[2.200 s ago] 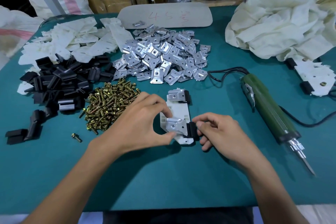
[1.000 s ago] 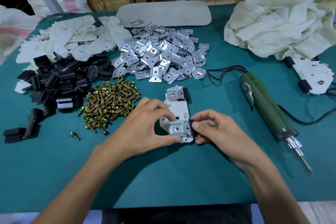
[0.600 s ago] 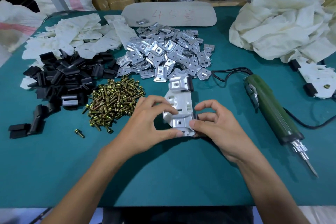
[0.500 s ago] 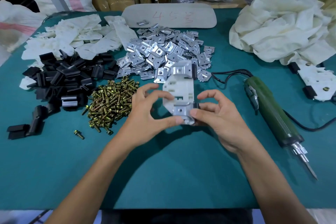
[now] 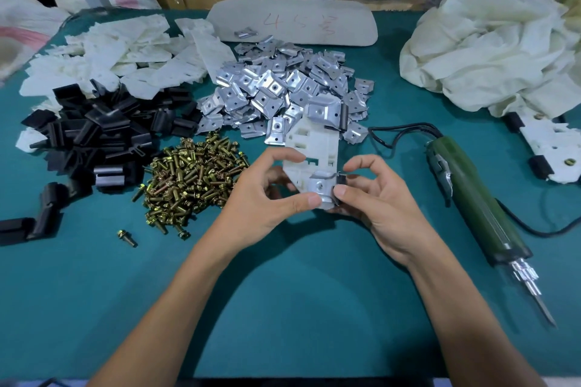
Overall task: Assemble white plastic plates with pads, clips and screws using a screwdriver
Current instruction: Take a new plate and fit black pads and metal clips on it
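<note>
Nearest us, our left hand and right hand pinch the near end of the white plastic plate, thumbs at its metal clip, holding it tilted up off the teal surface. The green screwdriver lies to the right. Brass screws lie to the left, with loose clips and black pads beyond.

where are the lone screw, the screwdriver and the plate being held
lone screw (image 5: 127,239): head view, middle of its shank
screwdriver (image 5: 474,198): head view, middle of its green body
white plate (image 5: 314,144): head view, bare middle of its face
</note>
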Available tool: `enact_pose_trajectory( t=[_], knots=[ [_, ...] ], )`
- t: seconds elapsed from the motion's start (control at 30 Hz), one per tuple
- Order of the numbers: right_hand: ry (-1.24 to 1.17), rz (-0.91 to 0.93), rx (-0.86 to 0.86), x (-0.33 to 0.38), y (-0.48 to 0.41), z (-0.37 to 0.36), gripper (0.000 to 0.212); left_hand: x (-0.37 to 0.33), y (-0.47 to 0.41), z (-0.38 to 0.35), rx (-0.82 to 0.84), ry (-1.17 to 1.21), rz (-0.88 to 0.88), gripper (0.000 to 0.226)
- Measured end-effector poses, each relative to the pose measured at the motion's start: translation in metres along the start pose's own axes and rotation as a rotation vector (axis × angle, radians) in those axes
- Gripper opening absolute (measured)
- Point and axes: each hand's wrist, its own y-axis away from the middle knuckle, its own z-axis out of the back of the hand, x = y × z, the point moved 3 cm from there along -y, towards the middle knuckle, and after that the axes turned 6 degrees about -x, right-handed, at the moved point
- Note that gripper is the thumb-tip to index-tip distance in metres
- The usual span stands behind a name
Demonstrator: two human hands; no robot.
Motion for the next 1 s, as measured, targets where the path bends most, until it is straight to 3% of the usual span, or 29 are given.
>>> enact_pose_trajectory(
  t=[0.63,1.0],
  knots=[
    [-0.051,-0.015,-0.020,-0.0037,0.0006,-0.0025,0.035,0.0006,0.0041,0.0054,-0.019,0.021,0.043,0.033],
    [-0.084,-0.053,-0.005,-0.0054,-0.0012,-0.0049,0.032,-0.0009,0.0067,0.0024,-0.088,0.012,-0.090,0.026]
  ],
)
